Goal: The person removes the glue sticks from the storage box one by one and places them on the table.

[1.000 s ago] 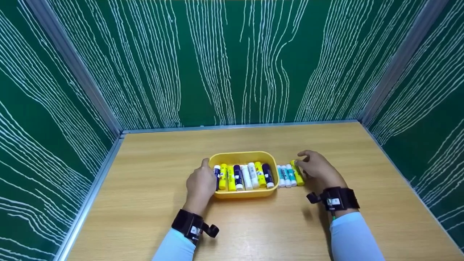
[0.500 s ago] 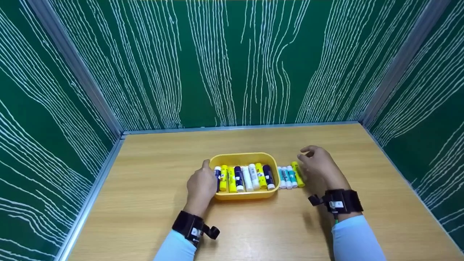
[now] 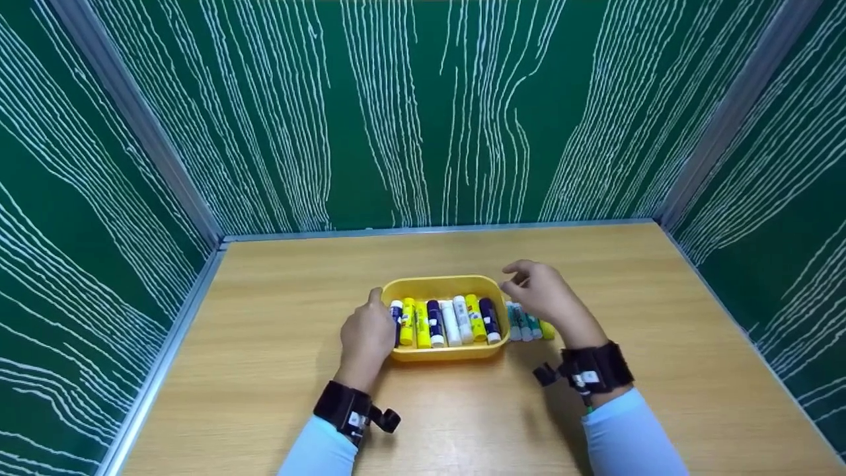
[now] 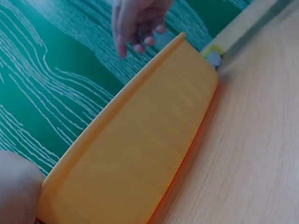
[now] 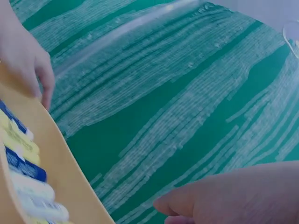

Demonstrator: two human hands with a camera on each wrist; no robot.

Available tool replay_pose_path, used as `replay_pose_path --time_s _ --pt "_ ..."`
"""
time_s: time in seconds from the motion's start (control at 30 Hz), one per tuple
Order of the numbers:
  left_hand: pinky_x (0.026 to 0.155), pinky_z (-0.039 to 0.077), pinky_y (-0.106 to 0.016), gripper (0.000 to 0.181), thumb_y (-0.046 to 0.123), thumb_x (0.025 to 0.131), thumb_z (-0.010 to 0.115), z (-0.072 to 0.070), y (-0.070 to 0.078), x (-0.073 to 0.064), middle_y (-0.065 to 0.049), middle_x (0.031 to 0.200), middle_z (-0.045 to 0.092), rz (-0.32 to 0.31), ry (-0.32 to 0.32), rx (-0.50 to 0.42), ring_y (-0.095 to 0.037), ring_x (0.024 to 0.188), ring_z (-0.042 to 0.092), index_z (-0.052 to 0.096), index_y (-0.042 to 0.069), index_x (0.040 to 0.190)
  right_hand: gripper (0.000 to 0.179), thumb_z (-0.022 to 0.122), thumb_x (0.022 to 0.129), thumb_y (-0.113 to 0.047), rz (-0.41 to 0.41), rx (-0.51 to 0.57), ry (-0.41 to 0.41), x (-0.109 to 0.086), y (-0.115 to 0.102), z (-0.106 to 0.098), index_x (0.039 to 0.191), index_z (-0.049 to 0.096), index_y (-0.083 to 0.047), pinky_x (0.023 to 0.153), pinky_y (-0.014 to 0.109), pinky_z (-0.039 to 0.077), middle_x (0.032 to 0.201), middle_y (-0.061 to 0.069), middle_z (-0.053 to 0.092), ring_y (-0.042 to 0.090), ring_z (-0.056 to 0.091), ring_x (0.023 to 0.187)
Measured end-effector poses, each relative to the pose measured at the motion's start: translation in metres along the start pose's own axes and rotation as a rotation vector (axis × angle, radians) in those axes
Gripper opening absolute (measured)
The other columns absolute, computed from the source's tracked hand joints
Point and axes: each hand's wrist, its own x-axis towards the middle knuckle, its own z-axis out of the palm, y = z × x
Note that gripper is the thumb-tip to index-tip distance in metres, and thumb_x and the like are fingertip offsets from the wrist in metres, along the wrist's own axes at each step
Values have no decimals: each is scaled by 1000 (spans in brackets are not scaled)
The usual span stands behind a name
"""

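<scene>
The yellow tub [image 3: 449, 355] sits on the table [image 3: 277, 330], about midway between its left and right edges and well in front of its back edge. Eight glue sticks [image 3: 451, 324] lie side by side in it: dark blue, yellow and white. Three teal sticks [image 3: 524, 325] and a yellow stick [image 3: 548, 330] lie on the table just beyond the tub's right end, partly under the right hand; whether the nearest touches the wall cannot be told.

The left hand [image 3: 367, 330] holds the tub's left end, fingers bent over the rim near the back left corner; the tips inside are hidden. The right hand [image 3: 545, 294] hangs above the right end and the outer row, fingers loosely bent, thumb and forefinger apart, holding nothing.

The likeliest trouble is a shove from the left. If the left hand pushes rightward, the tub could drive into the outer row, and those round sticks could roll toward the table's right edge. If that hand lifts its end, the inner sticks could slide rightward and pile up. A low pass of the right hand could clip the rim, and the loose strap [image 3: 546, 375] on the right wristband [image 3: 598, 367] might brush the outer sticks out of line.
</scene>
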Motion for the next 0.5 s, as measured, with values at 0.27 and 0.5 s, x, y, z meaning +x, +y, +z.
replay_pose_path --time_s 0.27,0.5 --pt "75 66 -43 52 27 122 48 -2 0 -1 -16 110 84 -7 -9 1 -25 84 76 46 11 171 48 71 113 -27 2 -112 -52 17 -25 38 155 66 -3 93 43 67 131 21 76 30 75 109" --pt "80 67 -50 50 29 122 45 -1 0 -1 -19 112 84 14 14 1 -33 93 81 49 11 168 44 69 114 -22 28 -294 -50 26 -35 66 155 67 -4 90 39 65 141 21 75 27 73 101"
